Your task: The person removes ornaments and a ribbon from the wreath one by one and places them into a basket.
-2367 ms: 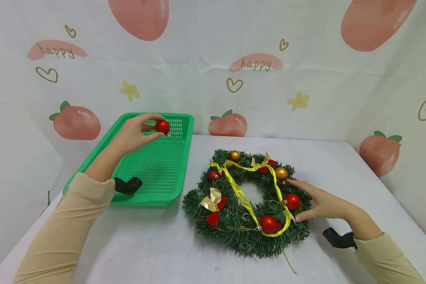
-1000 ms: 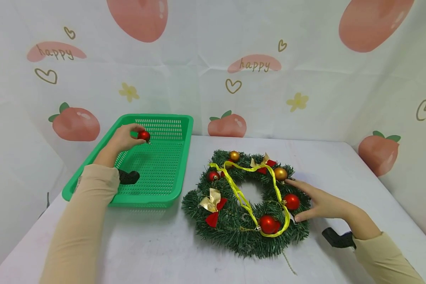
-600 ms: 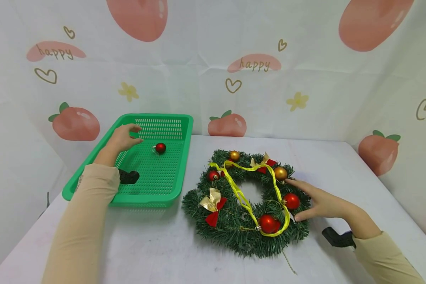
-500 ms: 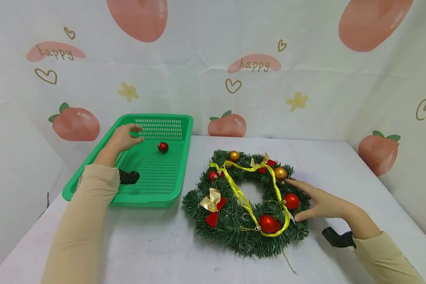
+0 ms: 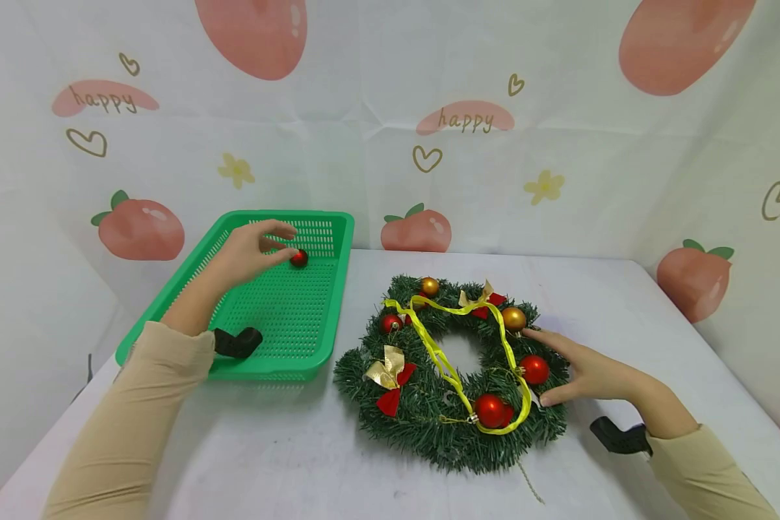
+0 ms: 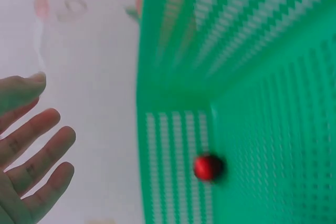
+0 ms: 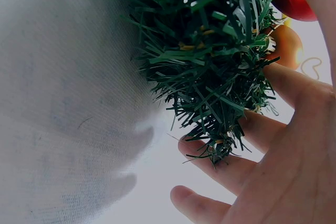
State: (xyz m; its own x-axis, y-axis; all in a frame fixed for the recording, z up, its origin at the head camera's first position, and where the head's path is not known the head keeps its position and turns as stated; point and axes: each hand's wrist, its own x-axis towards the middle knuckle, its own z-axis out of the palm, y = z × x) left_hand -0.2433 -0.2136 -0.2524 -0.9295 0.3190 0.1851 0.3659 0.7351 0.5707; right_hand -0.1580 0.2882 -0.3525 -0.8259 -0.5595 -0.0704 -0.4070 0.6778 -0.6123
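Note:
My left hand (image 5: pixel 250 251) hovers over the far part of the green plastic basket (image 5: pixel 340 289), thumb and fingers apart, with nothing between them. A shiny red Christmas ball (image 5: pixel 300 258) lies on the basket floor by the far wall, just beyond the fingertips; the left wrist view has the ball (image 6: pixel 207 167) blurred, well apart from the hand. My right hand (image 5: pixel 594 372) rests against the right edge of the green Christmas wreath (image 5: pixel 429 437), fingers extended and spread. In the right wrist view, fingertips touch the tinsel needles (image 7: pixel 210 87).
The wreath carries several balls, among them a large red ball (image 5: pixel 490 410) and a gold ball (image 5: pixel 514 318), plus gold-and-red bows (image 5: pixel 390 372). A yellow ribbon (image 5: pixel 437 354) lies loosely across it. A fruit-printed cloth (image 5: pixel 364 166) stands behind the white table (image 5: pixel 286 448).
My left hand let go of the red ball, which dropped into the basket and rolled to the right, then toward the far wall. The left hand has since moved right. My right hand stayed put.

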